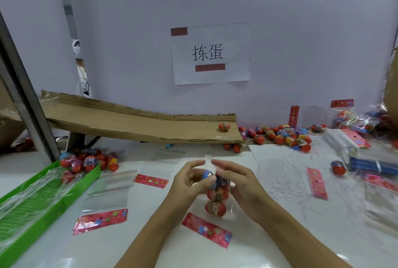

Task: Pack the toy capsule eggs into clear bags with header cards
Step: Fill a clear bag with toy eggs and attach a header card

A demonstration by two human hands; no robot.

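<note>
Left hand [189, 178] and right hand [239, 178] together pinch the mouth of a clear bag [217, 199] over the white table [269, 181]. Bag holds 3 visible capsule eggs [215, 208]. Its header card [206, 230] lies flat on the table.

Cardboard ramp [137, 120], paper sign [211, 53] taped on wall, green tray [28, 209]
</note>
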